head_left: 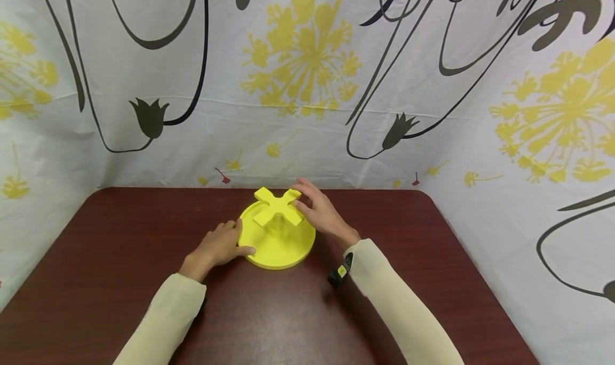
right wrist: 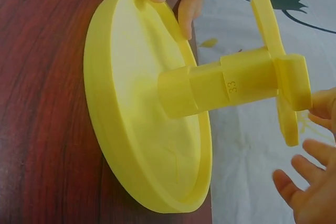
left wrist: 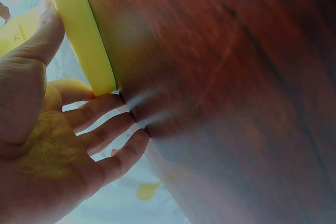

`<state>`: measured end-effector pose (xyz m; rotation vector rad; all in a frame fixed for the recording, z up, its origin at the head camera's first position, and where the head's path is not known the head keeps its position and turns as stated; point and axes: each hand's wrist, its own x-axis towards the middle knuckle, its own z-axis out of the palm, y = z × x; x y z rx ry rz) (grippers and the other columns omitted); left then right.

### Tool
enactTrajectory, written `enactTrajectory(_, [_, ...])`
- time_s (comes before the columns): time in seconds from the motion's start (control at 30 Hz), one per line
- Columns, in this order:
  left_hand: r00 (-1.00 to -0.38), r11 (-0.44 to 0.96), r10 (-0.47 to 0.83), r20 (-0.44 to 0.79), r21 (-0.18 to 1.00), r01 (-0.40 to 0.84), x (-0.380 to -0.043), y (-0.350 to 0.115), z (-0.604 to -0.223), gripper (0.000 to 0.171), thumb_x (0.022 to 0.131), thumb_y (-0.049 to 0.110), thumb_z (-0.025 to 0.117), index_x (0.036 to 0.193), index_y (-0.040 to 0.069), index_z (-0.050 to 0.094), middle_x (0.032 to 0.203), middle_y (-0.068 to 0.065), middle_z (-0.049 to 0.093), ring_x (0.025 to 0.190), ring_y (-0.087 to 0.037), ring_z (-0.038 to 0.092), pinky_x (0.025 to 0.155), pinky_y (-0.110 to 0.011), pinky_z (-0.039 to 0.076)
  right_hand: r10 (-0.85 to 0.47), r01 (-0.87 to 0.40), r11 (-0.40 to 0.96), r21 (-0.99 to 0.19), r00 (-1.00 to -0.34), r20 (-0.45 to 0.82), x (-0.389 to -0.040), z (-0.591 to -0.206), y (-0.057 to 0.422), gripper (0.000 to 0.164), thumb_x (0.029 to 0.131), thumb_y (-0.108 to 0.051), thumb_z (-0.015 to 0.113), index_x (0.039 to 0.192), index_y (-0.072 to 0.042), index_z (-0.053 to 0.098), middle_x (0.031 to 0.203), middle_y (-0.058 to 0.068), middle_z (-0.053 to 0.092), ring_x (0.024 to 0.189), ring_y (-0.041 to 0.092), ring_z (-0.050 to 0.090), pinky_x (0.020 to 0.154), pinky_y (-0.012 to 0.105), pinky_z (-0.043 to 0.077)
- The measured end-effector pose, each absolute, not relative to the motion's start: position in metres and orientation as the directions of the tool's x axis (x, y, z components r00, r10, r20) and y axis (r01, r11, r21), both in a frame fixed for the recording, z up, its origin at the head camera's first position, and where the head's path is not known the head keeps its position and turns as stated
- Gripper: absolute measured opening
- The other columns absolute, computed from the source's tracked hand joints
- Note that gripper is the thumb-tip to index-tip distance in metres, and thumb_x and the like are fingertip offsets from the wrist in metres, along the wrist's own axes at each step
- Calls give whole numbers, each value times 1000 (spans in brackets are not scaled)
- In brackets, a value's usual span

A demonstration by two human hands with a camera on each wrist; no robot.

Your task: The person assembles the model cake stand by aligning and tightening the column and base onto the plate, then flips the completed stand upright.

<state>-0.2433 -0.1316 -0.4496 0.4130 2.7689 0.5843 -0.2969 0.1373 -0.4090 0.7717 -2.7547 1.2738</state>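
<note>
Both arms reach forward, left hand [head_left: 218, 246] spread flat, right hand [head_left: 321, 211] raised with fingers [head_left: 304, 190] loosely extended.

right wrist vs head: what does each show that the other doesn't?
Right wrist only: the post joining the disc to the cross, side on, marked 33, and the left thumb on the disc's raised rim.

Head only: both sleeves, the whole table, the patterned sheet behind, the cross seen from above as an X, and the right hand touching one of its arms.

Both: the yellow disc on the dark red table, the left hand at its rim.
</note>
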Motion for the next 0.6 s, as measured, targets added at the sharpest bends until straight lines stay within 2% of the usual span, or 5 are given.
enactTrajectory(0.13, [-921, 876, 324, -216, 436, 206, -244, -131, -450, 93, 93, 48, 65, 152, -11, 23, 150, -32, 36, 136, -49, 35, 107, -64, 32, -466, -406, 553, -727, -875, 134, -300, -409, 136, 43, 103, -18, 54, 146, -13, 49, 158, 6, 37, 143, 23, 38, 110, 46, 41])
enactTrajectory(0.27, [-921, 877, 322, -219, 435, 203, -244, -130, -451, 93, 93, 48, 65, 152, -11, 23, 150, -31, 35, 137, -49, 35, 107, -64, 32, -450, -426, 578, -696, -878, 164, -302, -409, 137, 41, 101, -16, 59, 142, -12, 54, 146, 8, 50, 129, 24, 52, 103, 44, 47])
enactTrajectory(0.4, [-920, 879, 323, -223, 430, 205, -244, -130, -450, 93, 93, 48, 65, 153, -10, 22, 151, -31, 35, 137, -49, 34, 107, -65, 32, -433, -447, 607, -657, -879, 198, -301, -409, 138, 37, 98, -17, 65, 134, -11, 61, 131, 8, 56, 113, 24, 56, 93, 41, 50])
enactTrajectory(0.53, [-920, 881, 321, -225, 427, 203, -244, -130, -449, 94, 93, 48, 65, 153, -10, 22, 151, -32, 34, 137, -49, 33, 107, -65, 32, -437, -466, 632, -619, -874, 213, -298, -410, 138, 35, 96, -22, 68, 129, -12, 65, 114, 7, 57, 86, 24, 50, 74, 35, 44])
enactTrajectory(0.6, [-920, 882, 321, -224, 425, 204, -244, -130, -449, 94, 93, 48, 65, 152, -11, 23, 151, -31, 35, 137, -49, 34, 107, -65, 32, -442, -479, 650, -590, -870, 219, -297, -410, 137, 34, 95, -25, 69, 127, -12, 67, 110, 5, 58, 81, 22, 48, 71, 33, 41])
